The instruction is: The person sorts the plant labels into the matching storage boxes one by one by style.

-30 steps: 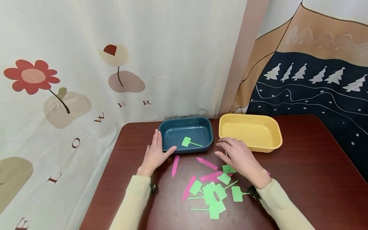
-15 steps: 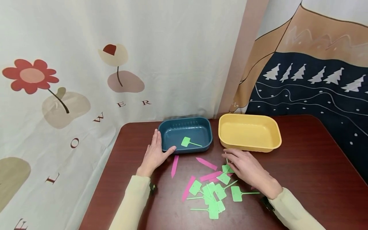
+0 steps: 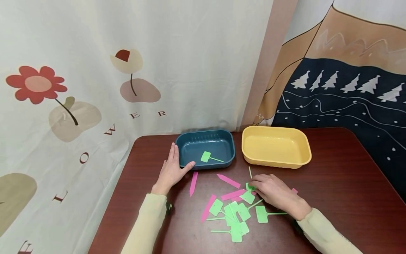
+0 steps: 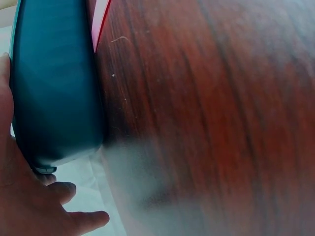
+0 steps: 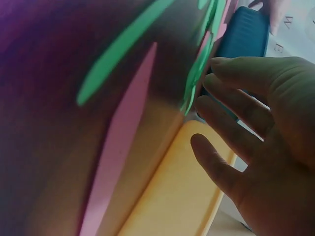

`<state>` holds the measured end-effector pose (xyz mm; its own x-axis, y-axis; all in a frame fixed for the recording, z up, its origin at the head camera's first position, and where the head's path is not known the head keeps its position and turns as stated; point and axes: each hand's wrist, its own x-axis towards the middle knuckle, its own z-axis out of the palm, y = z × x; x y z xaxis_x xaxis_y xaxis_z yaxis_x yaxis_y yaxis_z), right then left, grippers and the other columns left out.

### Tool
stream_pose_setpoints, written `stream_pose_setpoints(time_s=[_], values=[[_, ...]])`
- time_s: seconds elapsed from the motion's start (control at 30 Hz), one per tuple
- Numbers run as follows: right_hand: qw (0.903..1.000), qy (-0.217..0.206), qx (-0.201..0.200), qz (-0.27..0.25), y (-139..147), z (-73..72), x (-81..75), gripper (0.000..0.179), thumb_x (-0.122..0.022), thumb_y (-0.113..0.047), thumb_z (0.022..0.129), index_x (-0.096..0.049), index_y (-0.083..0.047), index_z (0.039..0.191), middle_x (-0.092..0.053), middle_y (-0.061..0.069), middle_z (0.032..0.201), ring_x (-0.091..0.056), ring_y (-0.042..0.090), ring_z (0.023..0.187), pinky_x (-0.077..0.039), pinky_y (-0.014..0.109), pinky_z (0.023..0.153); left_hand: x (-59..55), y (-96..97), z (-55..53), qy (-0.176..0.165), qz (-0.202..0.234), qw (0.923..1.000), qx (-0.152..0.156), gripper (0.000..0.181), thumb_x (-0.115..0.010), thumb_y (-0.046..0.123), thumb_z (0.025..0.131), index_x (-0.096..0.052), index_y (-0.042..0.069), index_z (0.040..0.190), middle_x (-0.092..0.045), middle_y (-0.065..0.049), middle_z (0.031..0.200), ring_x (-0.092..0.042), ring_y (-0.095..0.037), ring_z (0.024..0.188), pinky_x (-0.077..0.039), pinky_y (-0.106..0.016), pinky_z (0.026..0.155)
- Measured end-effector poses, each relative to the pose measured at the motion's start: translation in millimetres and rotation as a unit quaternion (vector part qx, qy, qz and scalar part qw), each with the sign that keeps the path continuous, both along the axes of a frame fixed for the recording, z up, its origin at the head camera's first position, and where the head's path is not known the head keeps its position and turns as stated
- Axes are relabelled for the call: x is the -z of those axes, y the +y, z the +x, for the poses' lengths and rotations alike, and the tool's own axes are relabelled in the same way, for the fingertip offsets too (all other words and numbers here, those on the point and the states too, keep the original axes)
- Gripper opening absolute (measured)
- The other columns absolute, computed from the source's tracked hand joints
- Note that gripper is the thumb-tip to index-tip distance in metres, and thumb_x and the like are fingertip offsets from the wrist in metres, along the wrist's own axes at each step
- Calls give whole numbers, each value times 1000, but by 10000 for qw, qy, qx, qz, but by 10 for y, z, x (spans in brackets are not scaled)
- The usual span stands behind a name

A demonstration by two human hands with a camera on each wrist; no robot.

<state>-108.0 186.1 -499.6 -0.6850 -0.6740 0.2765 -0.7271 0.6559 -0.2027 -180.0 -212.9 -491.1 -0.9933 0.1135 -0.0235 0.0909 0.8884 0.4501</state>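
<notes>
Looks early: one light-green tag point(image 3: 206, 157), square head on thin stem, sits in the rounded rectangular dark-blue plastic tray point(image 3: 222, 148), near the far edge of the dark-red wood-grain worktop point(image 3: 342, 176). Remaining, I'd judge: loose green tags point(image 3: 236, 234) toward the near edge, pointed flat pink strips point(image 3: 229, 181) among them. Tags look thin, flat, overlapping. Left hand point(image 3: 170, 176): straight fingers against blue tray's left edge. Right hand point(image 3: 277, 194): fingers loosely bent at a tag; contact unclear.

Dark-teal tray point(image 3: 190, 150), yellow tray point(image 3: 276, 144), green tags point(image 3: 235, 234), pink strips point(image 3: 228, 180), red-brown wood-grained table point(image 3: 342, 183)
</notes>
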Motion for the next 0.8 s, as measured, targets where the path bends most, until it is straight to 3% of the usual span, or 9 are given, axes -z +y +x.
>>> stream_pose_setpoints(time_s=[0.27, 0.8], values=[[9993, 319, -118, 146, -31, -20, 52, 9, -83, -10, 87, -76, -15, 90, -62, -6, 89, -62, 13, 84, -51, 36, 72, -4, 8, 12, -55, 71, 10000, -20, 118, -52, 80, 91, -3, 1, 165, 7, -12, 174, -18, -38, 156, -19, -68, 119], [9952, 952, -115, 178, -25, -35, 54, 24, -84, -7, 80, -64, -18, 72, -49, -7, 73, -53, 15, 70, -44, 32, 63, -16, 6, 12, -37, 118, 9999, -52, 119, -53, 80, 91, -4, 2, 165, 6, -13, 174, -20, -40, 156, -19, -69, 119]])
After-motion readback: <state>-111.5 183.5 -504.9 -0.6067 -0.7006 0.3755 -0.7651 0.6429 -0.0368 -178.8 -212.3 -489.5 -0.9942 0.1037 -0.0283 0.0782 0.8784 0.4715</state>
